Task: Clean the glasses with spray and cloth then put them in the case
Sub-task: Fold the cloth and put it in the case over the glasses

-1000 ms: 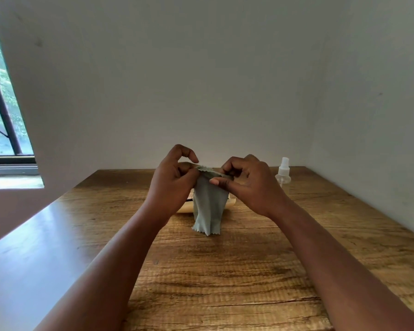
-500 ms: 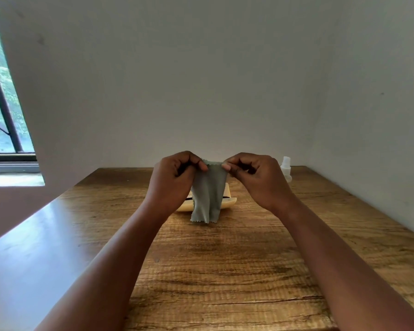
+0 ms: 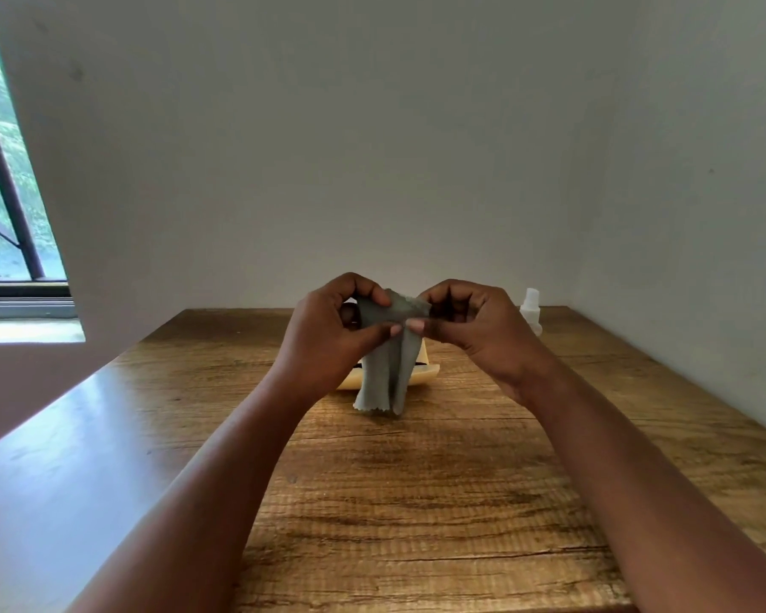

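While both hands work mid-frame, status as follows:

Left hand (image 3: 328, 334): fingers curled, thumb tip pressed onto the cloth's upper part; closed on the cloth.

Right hand (image 3: 474, 323): fingers bent in, thumb and forefinger pinching the cloth's top right corner; closed on it.

Cloth (image 3: 388, 369): grey, hangs from the two pinches in loose folds, pinked lower hem free above the worktop, centre of frame. Two-point hold looks meant to keep the top edge taut and let the rest drape.

Glasses: cannot see them clearly. A dark shape shows behind the left hand's fingers; could be a lens or rim wrapped in the cloth, but can't confirm.

Case (image 3: 430, 373): pale yellow, on the worktop directly behind the cloth, mostly hidden by it and by the left hand. A dark strip shows at its top; open or shut, can't tell.

Spray bottle (image 3: 530, 309): clear, white cap, upright, right of centre near the back wall, just behind the right hand. Parked out of the wiping zone, still reachable.

Worktop (image 3: 416, 502): wood grain, bare in the lower half of frame.

Edges: left worktop edge runs diagonally toward lower left; right side butts the wall; back wall close behind the case.

Room: plenty toward the viewer; tight behind and right. My read: wiping stage, casing not yet done.
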